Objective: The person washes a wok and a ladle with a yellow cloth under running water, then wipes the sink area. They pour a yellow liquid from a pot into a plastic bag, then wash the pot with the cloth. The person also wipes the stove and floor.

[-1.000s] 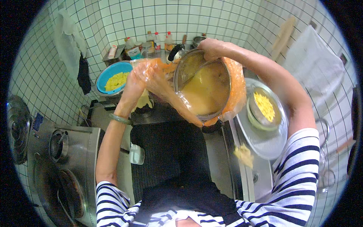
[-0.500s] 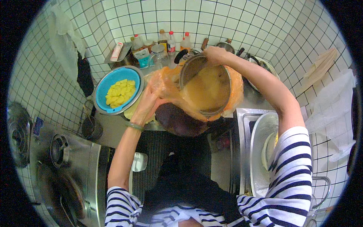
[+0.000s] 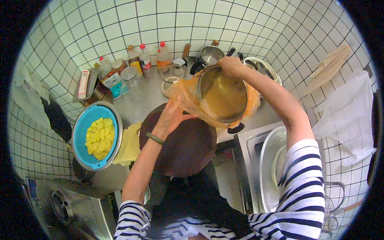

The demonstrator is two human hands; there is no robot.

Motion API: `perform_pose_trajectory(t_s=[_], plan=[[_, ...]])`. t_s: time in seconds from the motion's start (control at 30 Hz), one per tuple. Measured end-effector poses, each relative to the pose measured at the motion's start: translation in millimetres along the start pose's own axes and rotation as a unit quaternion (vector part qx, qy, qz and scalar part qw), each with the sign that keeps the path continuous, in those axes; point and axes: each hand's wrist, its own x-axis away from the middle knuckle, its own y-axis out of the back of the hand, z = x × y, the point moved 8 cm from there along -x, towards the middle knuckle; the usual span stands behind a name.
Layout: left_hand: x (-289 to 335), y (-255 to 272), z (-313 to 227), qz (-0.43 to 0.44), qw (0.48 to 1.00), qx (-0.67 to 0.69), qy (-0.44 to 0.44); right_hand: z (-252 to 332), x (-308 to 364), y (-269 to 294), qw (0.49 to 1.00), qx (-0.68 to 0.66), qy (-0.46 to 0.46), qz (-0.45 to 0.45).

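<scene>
A metal pot of cloudy brownish liquid hangs tilted over the counter, some pale matter showing in it. My right hand is closed at its far rim, where a dark handle would be; the grip itself is partly hidden. An orange translucent plastic bag lies around the pot's left, near and right sides. My left hand holds the bag's left edge, its fingers partly behind the film. Below that hand is a round dark brown board, probably a chopping board. A second dark handle sticks out at the pot's near side.
A blue basin of sliced yellow pieces stands at left in a metal bowl, beside a yellow cloth. Bottles, a glass jar and a small saucepan line the back wall. At right, a large metal basin sits in the sink.
My view has swung, so the counter items sit farther left and the round board shows more fully. Both hands keep their hold; the pot's near handle now shows clear of the bag.
</scene>
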Motion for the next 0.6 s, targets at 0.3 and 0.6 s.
perform_pose_trajectory(t_s=[0.3,0.6], plan=[[-45,24,87,-0.06,0.991,0.065,0.099,-52,-15,-71,0.993,-0.109,0.053,-0.013],[-39,34,107,-0.095,0.993,-0.015,0.063,-57,2,-78,0.987,-0.126,0.06,-0.083]])
